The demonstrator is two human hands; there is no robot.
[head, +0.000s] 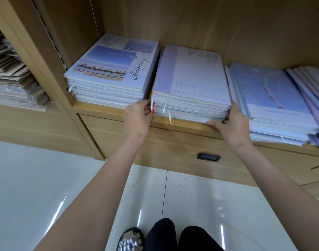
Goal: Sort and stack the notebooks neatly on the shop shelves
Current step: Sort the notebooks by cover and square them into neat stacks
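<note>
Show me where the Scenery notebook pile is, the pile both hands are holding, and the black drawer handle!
Scenery notebook pile [108,69]: head view, on the top cover.
middle pile [195,78]: head view, on the top cover.
drawer handle [208,157]: head view, on its dark recess.

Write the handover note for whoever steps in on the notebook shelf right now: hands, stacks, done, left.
Left hand: fingers curled on the front left corner of the middle stack, the one with the FREE VERSE cover.
Right hand: grips the same stack's front right corner.
Stacks: the Scenery stack sits left of it on the wooden shelf; the Ferris wheel stack sits right of it, with more notebooks leaning at the far right.
Done: three flat piles stand side by side.
Left: square the middle stack, whose front overhangs the shelf edge, and probably tidy the slanted notebooks on the right.
</note>
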